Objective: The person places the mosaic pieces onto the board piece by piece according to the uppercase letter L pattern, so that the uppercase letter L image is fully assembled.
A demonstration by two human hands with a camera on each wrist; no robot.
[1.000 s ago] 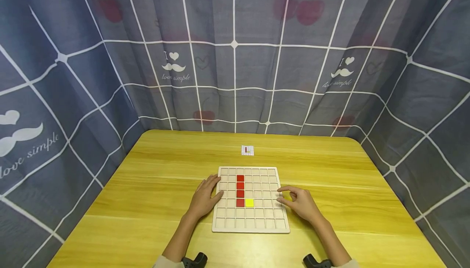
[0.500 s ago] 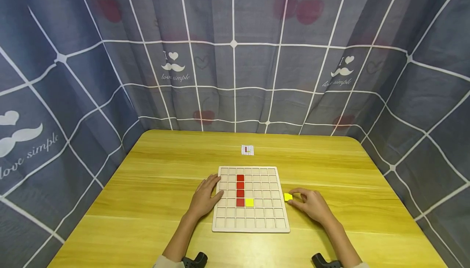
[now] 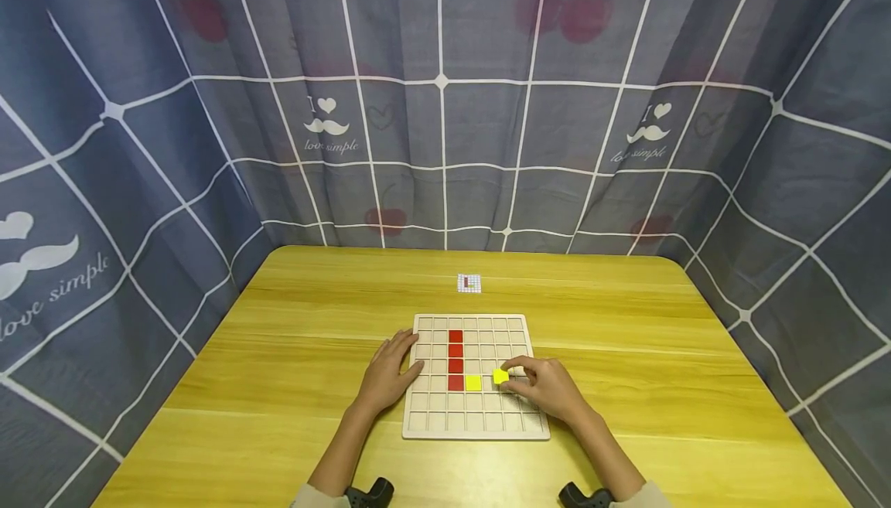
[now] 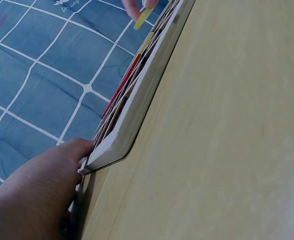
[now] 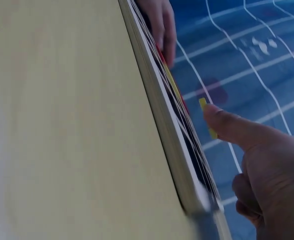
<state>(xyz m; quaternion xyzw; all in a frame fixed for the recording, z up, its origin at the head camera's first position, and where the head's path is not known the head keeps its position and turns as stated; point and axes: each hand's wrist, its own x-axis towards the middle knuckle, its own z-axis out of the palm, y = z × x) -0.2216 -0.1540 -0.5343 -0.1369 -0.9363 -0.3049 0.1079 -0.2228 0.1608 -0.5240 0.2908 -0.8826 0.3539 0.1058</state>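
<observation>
A pale wooden grid board point(image 3: 476, 423) lies on the table. Several red squares point(image 3: 455, 350) form a column in its cells, and a yellow square point(image 3: 473, 383) sits to the right of the lowest one. My right hand point(image 3: 550, 390) pinches a second yellow square point(image 3: 500, 376) between thumb and fingertips, over the board's right half. In the right wrist view that yellow square point(image 5: 208, 119) is edge-on, raised above the board. My left hand point(image 3: 386, 373) rests at the board's left edge, fingers relaxed, thumb on the rim; the left wrist view shows this hand point(image 4: 42, 187) touching the board's corner.
A small printed card point(image 3: 469, 284) with a grid pattern lies behind the board. The wooden table point(image 3: 292, 322) extends around it on all sides. A grey-blue checked curtain point(image 3: 480, 129) hangs behind and at both sides. Dark wrist devices point(image 3: 371, 492) are on both wrists.
My right hand, at the board's right edge a second ago, drew back right, showing a pinched yellow square, then carried it left over the grid. My left hand stays at the left edge.
</observation>
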